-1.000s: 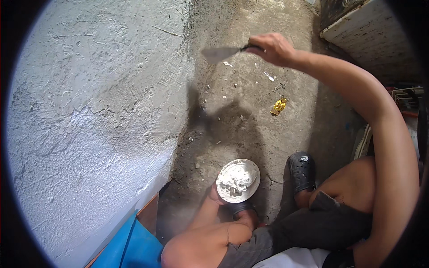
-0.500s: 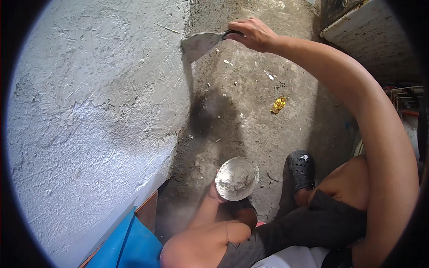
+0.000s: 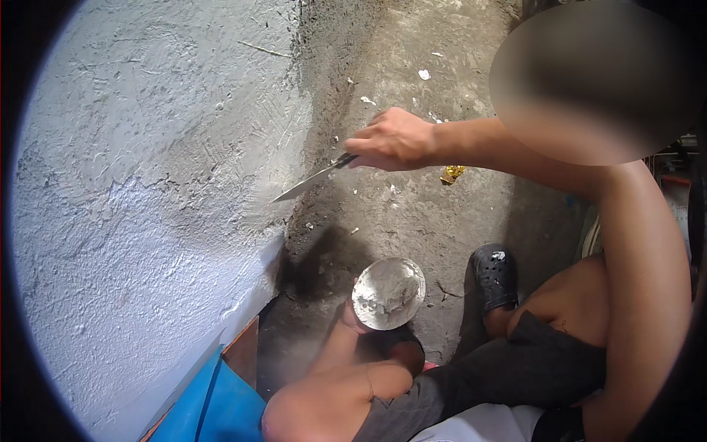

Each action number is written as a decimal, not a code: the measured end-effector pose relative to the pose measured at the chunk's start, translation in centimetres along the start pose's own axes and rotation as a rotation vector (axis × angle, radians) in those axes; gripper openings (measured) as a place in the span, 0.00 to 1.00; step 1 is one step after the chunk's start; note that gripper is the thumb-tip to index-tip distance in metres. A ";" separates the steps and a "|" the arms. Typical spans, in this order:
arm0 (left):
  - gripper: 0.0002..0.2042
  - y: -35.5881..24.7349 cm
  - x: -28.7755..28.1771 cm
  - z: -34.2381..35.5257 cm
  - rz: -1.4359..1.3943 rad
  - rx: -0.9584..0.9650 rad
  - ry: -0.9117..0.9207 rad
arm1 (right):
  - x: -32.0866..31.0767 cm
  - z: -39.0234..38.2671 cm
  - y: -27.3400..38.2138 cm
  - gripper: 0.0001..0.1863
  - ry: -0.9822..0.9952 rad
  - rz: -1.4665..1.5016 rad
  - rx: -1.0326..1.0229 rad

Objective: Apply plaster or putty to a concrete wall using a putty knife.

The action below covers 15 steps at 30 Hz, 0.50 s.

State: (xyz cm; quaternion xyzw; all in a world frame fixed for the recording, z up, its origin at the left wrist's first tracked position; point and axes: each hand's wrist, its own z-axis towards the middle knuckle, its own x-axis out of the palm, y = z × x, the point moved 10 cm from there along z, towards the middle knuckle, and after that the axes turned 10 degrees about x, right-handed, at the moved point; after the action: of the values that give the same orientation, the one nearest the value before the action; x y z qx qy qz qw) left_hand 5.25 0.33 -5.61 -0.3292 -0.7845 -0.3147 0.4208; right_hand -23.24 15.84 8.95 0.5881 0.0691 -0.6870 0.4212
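My right hand is closed round the dark handle of a wide putty knife. Its thin blade is seen almost edge-on, with the tip at the lower part of the rough, pale-coated wall on the left. Whether the blade presses on the surface is hard to tell. Lower down, my left hand grips a round, shallow metal bowl from its left side and below, so most of the fingers are hidden. Whitish-grey paste lies in the bowl.
Grey concrete floor runs along the wall, dotted with white flecks and a crumpled gold wrapper. My foot in a dark clog stands at right. A blue panel leans at lower left. A blurred patch covers the upper right.
My right hand has moved down and slightly left with the putty knife, whose blade has turned from broad side to nearly edge-on. The bowl in my left hand has barely moved.
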 end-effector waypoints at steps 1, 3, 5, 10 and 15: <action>0.39 -0.1 0.0 -0.2 0.003 0.010 -0.001 | 0.9 1.2 0.6 0.16 0.032 -0.036 -0.031; 0.39 -0.7 -0.1 -0.8 0.077 0.065 0.055 | 1.6 3.6 -0.3 0.15 0.092 -0.069 -0.002; 0.48 -0.7 -2.2 -0.8 0.321 0.043 -0.188 | -0.2 4.8 -3.0 0.15 -0.045 -0.085 -0.017; 0.45 -1.1 -2.9 -1.1 0.242 0.090 -0.195 | -5.0 3.0 -12.4 0.14 -0.016 -0.293 0.209; 0.41 -1.2 -2.1 -1.2 -0.017 0.058 0.039 | -8.9 -0.2 -14.0 0.19 -0.269 -0.434 0.062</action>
State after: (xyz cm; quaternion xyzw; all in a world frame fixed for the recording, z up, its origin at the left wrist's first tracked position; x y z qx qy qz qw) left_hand 5.73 -1.84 -7.20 -0.3038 -0.7878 -0.3017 0.4428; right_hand -32.70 29.27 11.03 0.4755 0.1159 -0.8351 0.2511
